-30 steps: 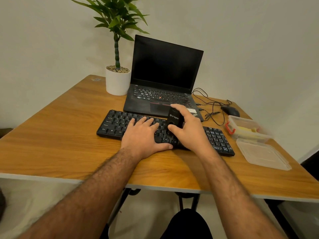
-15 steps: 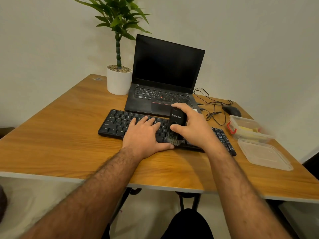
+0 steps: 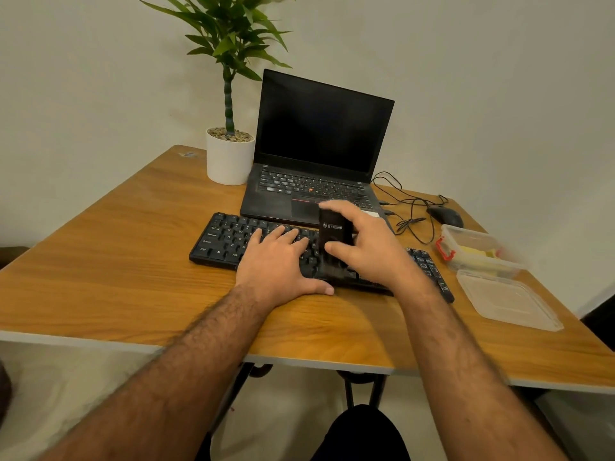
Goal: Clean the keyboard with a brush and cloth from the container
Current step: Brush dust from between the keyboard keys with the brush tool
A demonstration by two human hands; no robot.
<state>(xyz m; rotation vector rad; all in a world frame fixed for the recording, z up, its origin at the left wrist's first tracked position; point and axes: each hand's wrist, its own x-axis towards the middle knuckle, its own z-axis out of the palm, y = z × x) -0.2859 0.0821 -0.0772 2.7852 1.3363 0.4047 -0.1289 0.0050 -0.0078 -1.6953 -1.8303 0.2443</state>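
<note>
A black keyboard (image 3: 229, 239) lies across the middle of the wooden table (image 3: 116, 261). My left hand (image 3: 278, 264) rests flat on its middle keys, fingers straight. My right hand (image 3: 369, 247) grips a black brush (image 3: 334, 237) upright, thumb in front, its blurred bristles down on the keys just right of my left hand. A clear plastic container (image 3: 472, 251) with a red clasp stands open at the right; yellow cloth shows inside it.
The container's clear lid (image 3: 507, 302) lies in front of it near the right edge. An open black laptop (image 3: 319, 154) stands behind the keyboard, a potted plant (image 3: 229, 161) to its left, a mouse (image 3: 446, 216) and tangled cable (image 3: 404, 204) to its right.
My right hand has swept the brush back and forth over the middle keys; the bristles are now blurred with motion. My left hand has stayed flat on the keyboard.
</note>
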